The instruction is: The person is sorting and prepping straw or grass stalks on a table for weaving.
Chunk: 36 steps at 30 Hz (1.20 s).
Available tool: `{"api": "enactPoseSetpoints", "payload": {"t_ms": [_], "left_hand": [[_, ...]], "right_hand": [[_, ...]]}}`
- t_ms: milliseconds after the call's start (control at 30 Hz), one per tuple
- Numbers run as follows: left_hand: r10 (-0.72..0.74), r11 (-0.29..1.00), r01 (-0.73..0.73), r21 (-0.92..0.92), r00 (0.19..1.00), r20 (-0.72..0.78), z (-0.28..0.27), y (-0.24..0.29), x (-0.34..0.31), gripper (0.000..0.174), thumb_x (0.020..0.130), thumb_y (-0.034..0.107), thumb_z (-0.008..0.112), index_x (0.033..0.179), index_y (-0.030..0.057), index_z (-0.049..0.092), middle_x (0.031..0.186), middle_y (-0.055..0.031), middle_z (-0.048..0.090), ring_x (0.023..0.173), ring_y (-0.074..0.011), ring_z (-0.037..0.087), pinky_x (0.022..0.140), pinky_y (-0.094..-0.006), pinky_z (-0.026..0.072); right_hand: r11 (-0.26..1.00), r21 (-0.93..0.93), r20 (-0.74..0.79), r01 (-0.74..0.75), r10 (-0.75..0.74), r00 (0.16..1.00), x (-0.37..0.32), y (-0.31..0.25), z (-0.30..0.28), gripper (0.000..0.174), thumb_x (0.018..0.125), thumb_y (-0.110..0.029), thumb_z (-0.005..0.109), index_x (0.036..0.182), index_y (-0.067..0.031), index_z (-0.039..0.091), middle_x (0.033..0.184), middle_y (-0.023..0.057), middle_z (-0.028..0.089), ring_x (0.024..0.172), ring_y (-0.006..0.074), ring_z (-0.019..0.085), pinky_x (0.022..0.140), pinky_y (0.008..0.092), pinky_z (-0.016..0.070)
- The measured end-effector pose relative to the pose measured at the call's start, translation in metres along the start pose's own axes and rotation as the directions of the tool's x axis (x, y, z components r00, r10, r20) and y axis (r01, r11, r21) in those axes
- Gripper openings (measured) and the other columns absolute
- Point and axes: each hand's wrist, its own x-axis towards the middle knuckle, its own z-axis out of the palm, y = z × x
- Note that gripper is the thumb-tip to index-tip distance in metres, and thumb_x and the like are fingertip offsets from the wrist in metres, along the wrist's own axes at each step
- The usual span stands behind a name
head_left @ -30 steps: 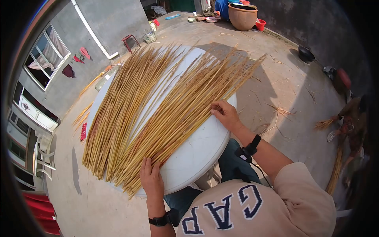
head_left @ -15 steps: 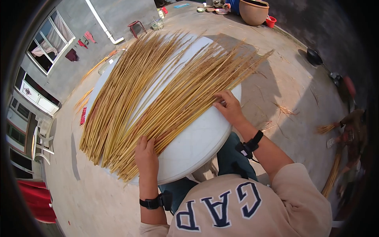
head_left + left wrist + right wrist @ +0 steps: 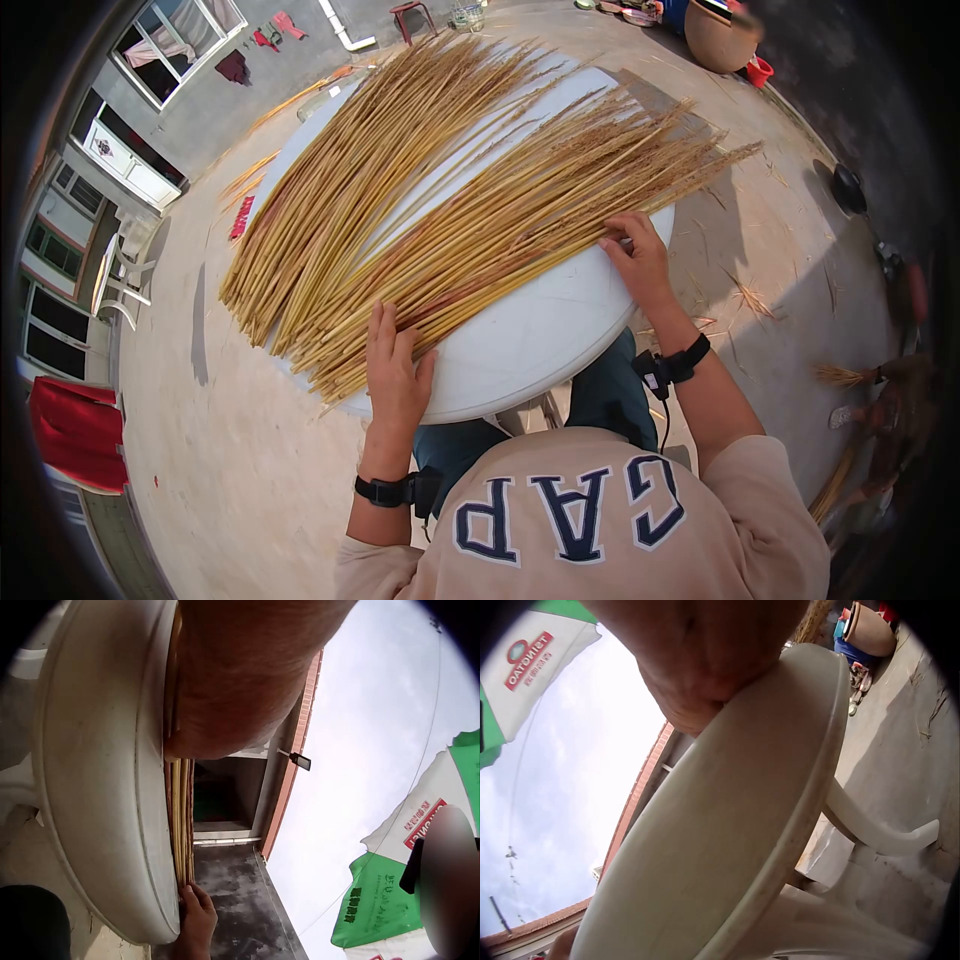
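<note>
Two loose fans of dry stalks here, one [image 3: 340,190] on the far left of the white table [image 3: 545,325], the other [image 3: 500,245] on the near side, close to the table's edge and almost touching the first at the cut ends [image 3: 335,365]. Left hand [image 3: 398,378] pretty open, fingers mostly straight and resting by the cut ends, thumb out to the side, nothing gripped. Right hand [image 3: 642,265] up toward the feathery tops [image 3: 665,150], fingers bent, thumb close to the outermost stalks. Can't tell about a real pinch there, or how tight.

For working along that near side, would go light: flat fingers, even pressure from both hands, no squeezing. Best to keep both hands well apart like this, to avoid skewing the stalks. Go extra gentle by the tops, probably brittle and quick to snag. Watch the cut ends poking past the rim too, likely easy to knock.
</note>
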Motion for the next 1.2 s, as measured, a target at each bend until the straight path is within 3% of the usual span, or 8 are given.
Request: {"api": "enactPoseSetpoints", "payload": {"t_ms": [567, 667, 733, 767, 833, 933, 1033, 1200], "left_hand": [[-0.011, 1.0, 0.012, 0.008, 0.996, -0.088, 0.008, -0.004, -0.011, 0.018, 0.069, -0.001, 0.066, 0.081, 0.001, 0.053, 0.124, -0.0218, 0.045, 0.123, -0.0388, 0.035, 0.095, -0.0449, 0.0344], [0.007, 1.0, -0.007, -0.005, 0.996, -0.089, 0.01, -0.006, -0.012, 0.017, 0.069, -0.001, 0.065, 0.081, 0.0007, 0.053, 0.123, -0.022, 0.045, 0.122, -0.0386, 0.036, 0.096, -0.0451, 0.0339], [0.003, 1.0, -0.004, -0.014, 0.996, -0.09, 0.009, -0.006, -0.013, 0.017, 0.069, -0.001, 0.065, 0.081, 0.0007, 0.053, 0.123, -0.0223, 0.045, 0.122, -0.0385, 0.036, 0.096, -0.045, 0.0337], [0.009, 1.0, -0.011, -0.02, 0.996, -0.088, 0.009, -0.006, -0.012, 0.016, 0.069, -0.001, 0.065, 0.081, 0.0007, 0.053, 0.124, -0.0225, 0.045, 0.123, -0.0384, 0.035, 0.096, -0.045, 0.0336], [0.009, 0.999, -0.011, -0.031, 0.996, -0.088, 0.008, -0.006, -0.012, 0.016, 0.07, 0.0, 0.065, 0.081, 0.0005, 0.053, 0.124, -0.0227, 0.044, 0.123, -0.0384, 0.035, 0.096, -0.0447, 0.0335], [-0.009, 0.998, 0.004, -0.057, 0.996, -0.093, 0.008, -0.007, -0.014, 0.016, 0.07, 0.0, 0.065, 0.081, 0.0002, 0.054, 0.125, -0.023, 0.043, 0.123, -0.0387, 0.035, 0.096, -0.0442, 0.0333], [-0.036, 0.996, 0.027, -0.088, 0.995, -0.098, 0.01, -0.01, -0.016, 0.016, 0.07, 0.0, 0.065, 0.081, 0.0002, 0.054, 0.127, -0.0229, 0.042, 0.124, -0.0389, 0.034, 0.097, -0.044, 0.033], [-0.043, 0.994, 0.033, -0.105, 0.995, -0.095, 0.007, -0.01, -0.018, 0.018, 0.071, 0.001, 0.065, 0.086, 0.0005, 0.054, 0.132, -0.023, 0.037, 0.126, -0.0389, 0.03, 0.098, -0.0436, 0.0315]], "right_hand": [[0.998, 0.04, -0.032, 0.045, -0.044, 0.999, -0.002, -0.005, -0.002, 0.02, 0.076, 0.0, 0.062, 0.095, -0.0004, 0.058, 0.098, 0.0065, 0.053, 0.077, 0.0112, 0.057, 0.058, 0.0211, 0.0471], [0.985, -0.07, 0.06, 0.156, -0.152, 0.987, 0.006, -0.041, -0.004, 0.023, 0.076, -0.001, 0.062, 0.098, -0.0015, 0.057, 0.1, 0.0077, 0.053, 0.08, 0.0172, 0.057, 0.062, 0.0257, 0.0482], [0.871, -0.185, 0.304, 0.455, -0.389, 0.87, 0.01, -0.064, 0.01, 0.027, 0.073, -0.002, 0.063, 0.1, -0.0034, 0.058, 0.098, 0.009, 0.054, 0.088, 0.0247, 0.054, 0.073, 0.0327, 0.0467], [0.871, -0.187, 0.308, 0.454, -0.387, 0.869, 0.01, -0.07, 0.022, 0.027, 0.073, -0.002, 0.063, 0.1, -0.0034, 0.058, 0.098, 0.009, 0.054, 0.088, 0.0247, 0.054, 0.073, 0.0327, 0.0467], [0.785, -0.183, 0.492, 0.592, -0.448, 0.747, 0.012, -0.08, 0.044, 0.026, 0.071, -0.005, 0.063, 0.097, -0.0062, 0.058, 0.093, 0.0086, 0.055, 0.093, 0.0278, 0.05, 0.081, 0.0371, 0.0417], [0.66, -0.246, 0.58, 0.71, -0.487, 0.653, 0.016, -0.067, 0.072, 0.017, 0.071, -0.009, 0.061, 0.088, -0.008, 0.058, 0.087, 0.0068, 0.054, 0.091, 0.025, 0.049, 0.079, 0.0358, 0.0402], [0.695, -0.276, 0.598, 0.664, -0.416, 0.685, 0.019, -0.053, 0.082, 0.009, 0.072, -0.011, 0.06, 0.081, -0.0092, 0.058, 0.085, 0.0052, 0.053, 0.086, 0.0237, 0.049, 0.076, 0.0349, 0.0398], [0.699, -0.275, 0.491, 0.66, -0.488, 0.722, 0.019, -0.056, 0.079, 0.007, 0.072, -0.009, 0.06, 0.078, -0.0095, 0.057, 0.081, 0.0032, 0.054, 0.083, 0.0231, 0.05, 0.074, 0.0352, 0.0393]]}}
